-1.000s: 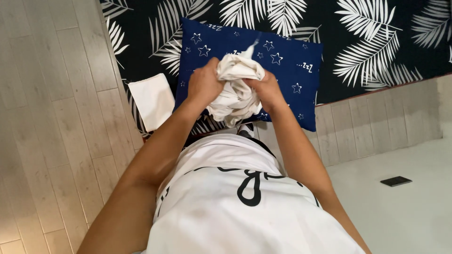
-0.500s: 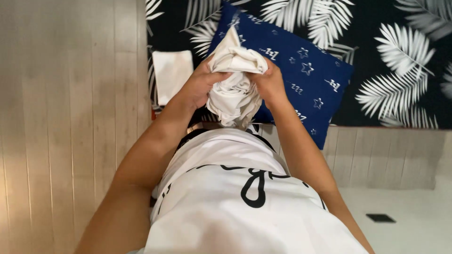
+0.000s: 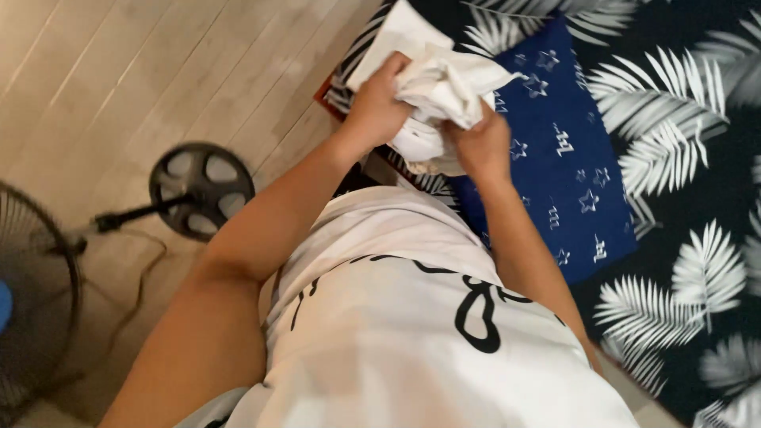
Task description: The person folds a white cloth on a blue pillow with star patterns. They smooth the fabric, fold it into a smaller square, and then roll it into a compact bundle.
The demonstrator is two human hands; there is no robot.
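Head view, looking straight down the person's own torso. Both hands up front, bunched into a crumpled white cloth (image 3: pixel 444 83). Left hand (image 3: pixel 379 107) closed around the cloth's left side, fingers curled in, knuckles up. Right hand (image 3: pixel 479 143) closed on the lower right part of the same cloth, fingers wrapped into the folds. Cloth is held off the surface, between the two hands, above the near edge of the bedding. Beneath and to the right: a dark blue rectangular pillow with white star print (image 3: pixel 567 158), lying flat on a black sheet with white palm-leaf pattern (image 3: pixel 690 238). A flat folded white fabric piece (image 3: pixel 392 36) lies just beyond the left hand, touching the pillow's upper left corner area. Left of the bedding: pale wood-plank floor (image 3: pixel 158 71). On it, the round black base of a standing fan (image 3: pixel 202 190), its grille (image 3: pixel 36 301) at the frame's left edge. Foreground filled by the person's white shirt with black print (image 3: pixel 420 341).
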